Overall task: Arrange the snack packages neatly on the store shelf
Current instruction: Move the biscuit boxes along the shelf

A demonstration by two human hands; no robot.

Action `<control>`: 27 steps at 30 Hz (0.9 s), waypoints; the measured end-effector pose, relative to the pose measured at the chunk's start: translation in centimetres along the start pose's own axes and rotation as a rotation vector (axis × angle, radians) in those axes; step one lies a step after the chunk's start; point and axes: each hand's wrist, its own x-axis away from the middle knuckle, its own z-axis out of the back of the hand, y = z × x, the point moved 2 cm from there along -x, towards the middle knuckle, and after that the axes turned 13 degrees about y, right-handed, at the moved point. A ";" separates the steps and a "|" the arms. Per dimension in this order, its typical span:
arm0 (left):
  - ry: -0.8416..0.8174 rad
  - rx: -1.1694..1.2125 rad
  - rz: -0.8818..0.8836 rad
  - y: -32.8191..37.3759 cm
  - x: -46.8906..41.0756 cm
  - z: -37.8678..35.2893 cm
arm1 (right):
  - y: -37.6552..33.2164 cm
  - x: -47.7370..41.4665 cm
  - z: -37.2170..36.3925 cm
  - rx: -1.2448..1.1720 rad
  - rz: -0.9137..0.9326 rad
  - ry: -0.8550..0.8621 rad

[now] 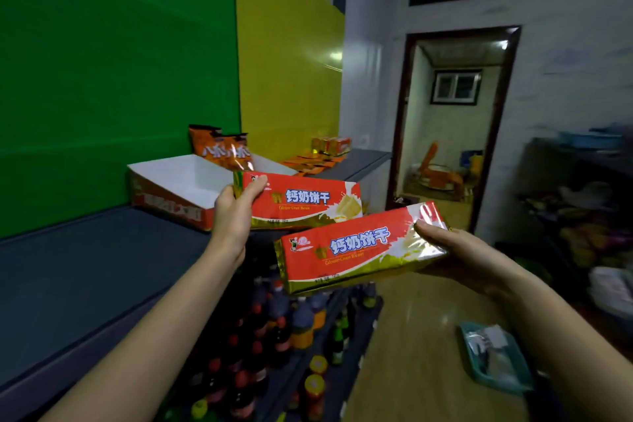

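I have one pack in each hand. My left hand grips the left end of the upper biscuit pack. My right hand cradles the right end of the lower biscuit pack from beneath, thumb on top. Both long axes run across my view, the lower one tilted up to the right. The shelf top lies left and below (the white box is just beyond my left hand), so the left hand is nearer. I judge its pack goes down first.
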 end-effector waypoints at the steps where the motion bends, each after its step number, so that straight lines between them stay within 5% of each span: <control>1: -0.006 0.008 0.005 -0.9 0.0 -1.9 | 0.3 -1.0 1.7 0.001 -0.001 0.024; 9: -0.105 0.029 0.013 -7.5 -2.6 -15.4 | 2.1 -9.5 11.3 -0.046 -0.013 0.193; 27: -0.189 0.048 0.003 -20.7 -19.6 -44.6 | 1.2 -40.0 26.2 -0.092 0.014 0.272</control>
